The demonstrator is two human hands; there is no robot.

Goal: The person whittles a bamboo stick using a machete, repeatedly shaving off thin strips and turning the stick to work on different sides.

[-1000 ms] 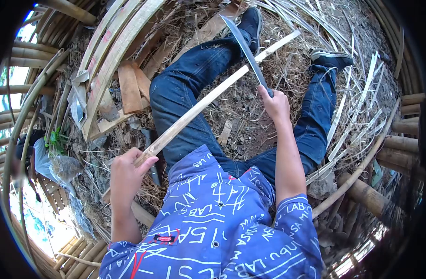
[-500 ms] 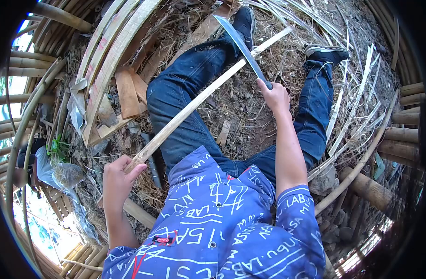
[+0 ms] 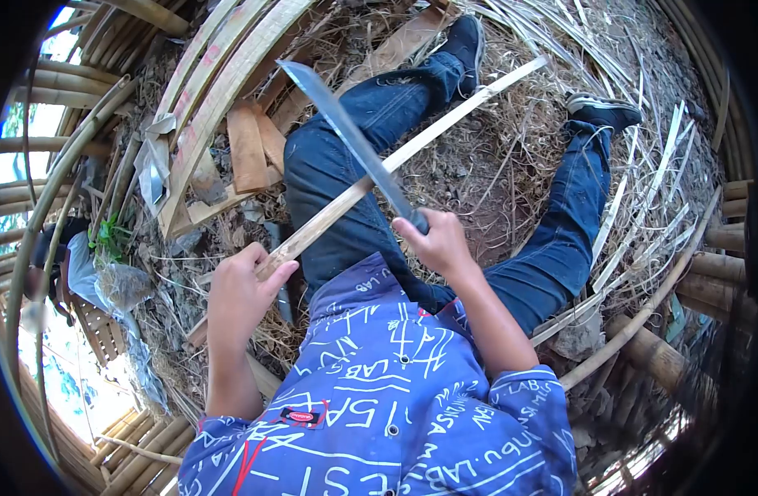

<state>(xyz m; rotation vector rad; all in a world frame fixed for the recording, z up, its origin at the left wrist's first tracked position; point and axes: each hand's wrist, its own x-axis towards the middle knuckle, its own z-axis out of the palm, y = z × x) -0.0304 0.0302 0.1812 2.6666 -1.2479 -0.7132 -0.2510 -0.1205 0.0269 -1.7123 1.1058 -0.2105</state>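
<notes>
My left hand (image 3: 245,291) is closed around the near end of a long pale wooden strip (image 3: 445,122), which slants up to the right over my bent leg. In my right hand (image 3: 438,241) is the dark handle of a long-bladed knife (image 3: 339,122). The blade points up and to the left and crosses over the strip near its middle, above the thigh. Whether the edge touches the wood I cannot tell. Part of the strip's near end is hidden by my left hand.
Long curved planks (image 3: 199,124) and short brown wood pieces (image 3: 247,149) lie at the upper left. Thin split strips (image 3: 656,186) and shavings cover the ground at right. Bamboo poles (image 3: 643,351) edge the space. Another person (image 3: 73,269) is at the far left.
The knife and my right hand have moved left and toward my body, so the blade crosses the strip lower down. The whole view has shifted slightly.
</notes>
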